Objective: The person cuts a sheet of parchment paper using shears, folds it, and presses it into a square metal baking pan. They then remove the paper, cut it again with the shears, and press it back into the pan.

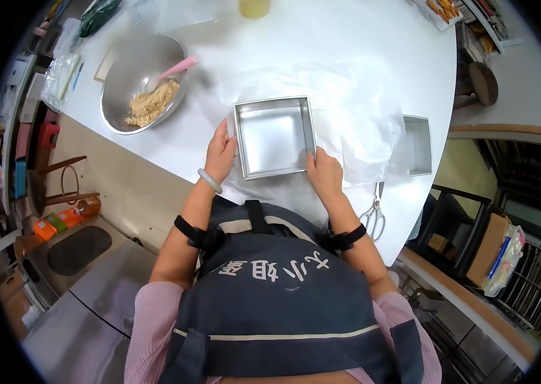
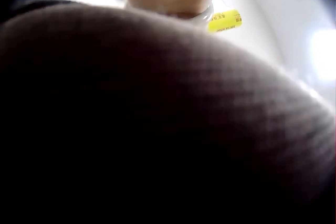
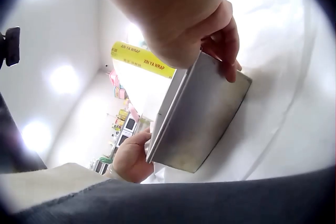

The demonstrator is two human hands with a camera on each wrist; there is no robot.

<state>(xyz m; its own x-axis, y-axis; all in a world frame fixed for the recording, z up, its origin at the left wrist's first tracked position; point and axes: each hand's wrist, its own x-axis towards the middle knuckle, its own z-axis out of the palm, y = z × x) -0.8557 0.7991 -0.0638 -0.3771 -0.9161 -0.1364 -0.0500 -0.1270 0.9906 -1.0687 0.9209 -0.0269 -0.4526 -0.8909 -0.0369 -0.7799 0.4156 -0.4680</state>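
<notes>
A square, shiny metal baking tin [image 1: 275, 137] with its open side up stands over the plastic sheeting [image 1: 366, 96], close to the table's front edge. My left hand [image 1: 220, 155] holds the tin's left wall, a pale bangle [image 1: 210, 181] round its wrist. At the near right corner my right hand [image 1: 325, 174] grips the tin, thumb at the rim and fingers against the outer wall. The right wrist view shows the tin's outer side [image 3: 205, 113] tilted between both hands. In the left wrist view, dark blurred cloth covers most of the picture and hides the left hand's fingers.
To the left stands a steel bowl [image 1: 112, 96] with crumbs [image 1: 154, 104] and a pink-handled spatula [image 1: 181, 66]. A second tin [image 1: 419, 144] and scissors [image 1: 375, 216] lie near the right edge. A yellow label marked XIN YA WRAP [image 3: 142, 60] shows behind the tin.
</notes>
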